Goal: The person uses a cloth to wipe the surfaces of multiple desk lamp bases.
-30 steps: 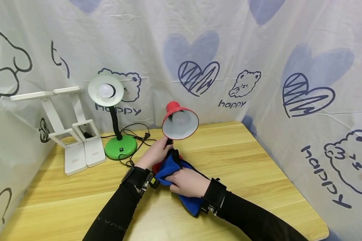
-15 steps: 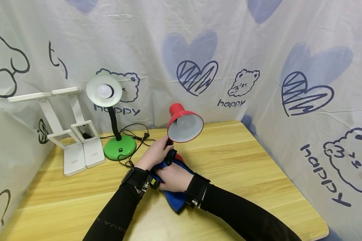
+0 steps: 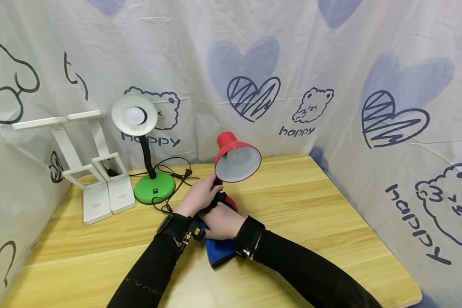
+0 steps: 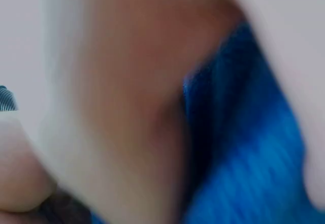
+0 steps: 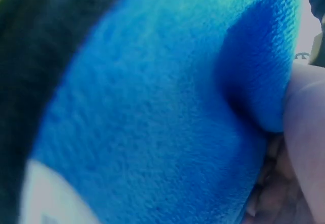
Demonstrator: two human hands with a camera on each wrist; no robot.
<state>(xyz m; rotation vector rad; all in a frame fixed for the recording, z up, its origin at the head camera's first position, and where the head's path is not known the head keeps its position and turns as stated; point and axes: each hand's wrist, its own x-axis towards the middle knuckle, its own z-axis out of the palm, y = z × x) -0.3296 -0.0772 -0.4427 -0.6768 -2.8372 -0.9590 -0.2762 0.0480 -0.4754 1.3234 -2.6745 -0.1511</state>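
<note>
A red desk lamp (image 3: 231,147) stands mid-table, its shade tilted toward the right front with a bulb inside. My left hand (image 3: 200,194) grips its dark neck just under the shade. My right hand (image 3: 222,220) holds a blue cloth (image 3: 218,252) with dark edging over the lamp's lower part. Only a sliver of the red base (image 3: 231,202) shows behind that hand. In the right wrist view, blue plush fabric (image 5: 152,107) fills most of the picture, with a thumb or finger at the right. Blurred skin covers much of the left wrist view, with blue cloth (image 4: 259,158) beside it.
Left of the red lamp stands a green-based lamp (image 3: 154,188) with a black neck and pale shade. Its black cord (image 3: 181,173) lies coiled on the wooden table (image 3: 312,231). Two white folding lamps (image 3: 96,203) stand farther left. A printed curtain (image 3: 200,51) surrounds the table.
My right hand has moved leftward and slightly up with the cloth, coming close to my left hand. The red lamp's shade has shifted slightly right; my left hand keeps its grip on the neck.
</note>
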